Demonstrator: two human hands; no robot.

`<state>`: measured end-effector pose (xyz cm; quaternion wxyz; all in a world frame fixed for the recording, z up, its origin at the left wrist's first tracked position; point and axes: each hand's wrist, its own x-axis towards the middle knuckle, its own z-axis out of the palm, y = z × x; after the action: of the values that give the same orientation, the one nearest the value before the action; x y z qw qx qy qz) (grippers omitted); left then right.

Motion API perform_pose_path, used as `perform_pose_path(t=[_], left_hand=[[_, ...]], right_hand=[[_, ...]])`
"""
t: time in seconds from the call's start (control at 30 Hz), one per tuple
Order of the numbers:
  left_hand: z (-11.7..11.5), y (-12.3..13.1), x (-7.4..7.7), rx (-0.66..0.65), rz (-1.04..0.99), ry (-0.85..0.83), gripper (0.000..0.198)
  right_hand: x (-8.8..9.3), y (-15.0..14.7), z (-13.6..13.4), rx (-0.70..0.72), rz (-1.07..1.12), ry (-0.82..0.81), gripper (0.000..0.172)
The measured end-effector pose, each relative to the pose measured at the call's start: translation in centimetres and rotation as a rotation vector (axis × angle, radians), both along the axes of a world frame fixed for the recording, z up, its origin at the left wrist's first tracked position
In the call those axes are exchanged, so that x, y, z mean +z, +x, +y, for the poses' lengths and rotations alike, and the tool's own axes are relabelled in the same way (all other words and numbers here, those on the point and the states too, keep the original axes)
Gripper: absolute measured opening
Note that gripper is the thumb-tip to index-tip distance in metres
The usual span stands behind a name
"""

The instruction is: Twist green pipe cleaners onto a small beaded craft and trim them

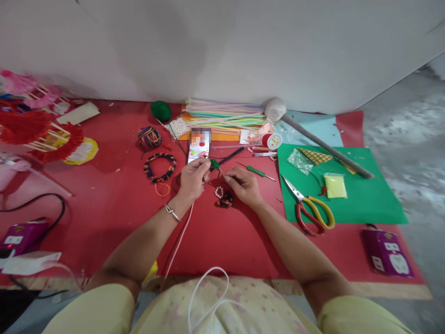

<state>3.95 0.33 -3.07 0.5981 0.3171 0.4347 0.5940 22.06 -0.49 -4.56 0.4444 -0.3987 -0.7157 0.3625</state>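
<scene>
My left hand (195, 178) is closed, thumb and fingertips pinching a small green yarn piece (214, 164). A dark green strand runs from it up toward the green yarn ball (161, 111). My right hand (243, 186) is closed too, its fingers on a thin needle-like tool (221, 172) whose tip reaches the green piece; its exact kind is too small to tell. Below and between the hands lie a ring of white beads (219, 192) and a dark multicoloured yarn bundle (227, 199). A phone (199, 144) stands just beyond my left hand.
A multicoloured yarn ball (149, 138) and braided yarn ring (160, 167) lie left. To the right are a green-handled tool (256, 171), scissors (308, 208), and a stick (330, 148) across green paper (375, 195). Pipe cleaners (222, 113) lie behind. Purple power sockets (387, 253) stand at the right.
</scene>
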Motion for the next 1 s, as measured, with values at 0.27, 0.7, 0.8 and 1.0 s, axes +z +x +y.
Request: perform_pose_path(t=[0.27, 0.7, 0.8, 1.0], left_hand=[[-0.03, -0.03, 0.05, 0.015, -0.056, 0.002, 0.03], [0.22, 0.11, 0.45, 0.012, -0.086, -0.107, 0.034], [0.21, 0.12, 0.31, 0.016, -0.068, -0.098, 0.033], [0.29, 0.09, 0.01, 0.029, -0.079, -0.076, 0.029]], right_hand=[[0.09, -0.08, -0.05, 0.022, -0.002, 0.018, 0.015], [0.14, -0.07, -0.03, 0.009, -0.003, 0.019, 0.015], [0.09, -0.05, -0.07, 0.001, -0.003, 0.005, 0.014], [-0.07, -0.06, -0.16, -0.006, -0.013, -0.002, 0.013]])
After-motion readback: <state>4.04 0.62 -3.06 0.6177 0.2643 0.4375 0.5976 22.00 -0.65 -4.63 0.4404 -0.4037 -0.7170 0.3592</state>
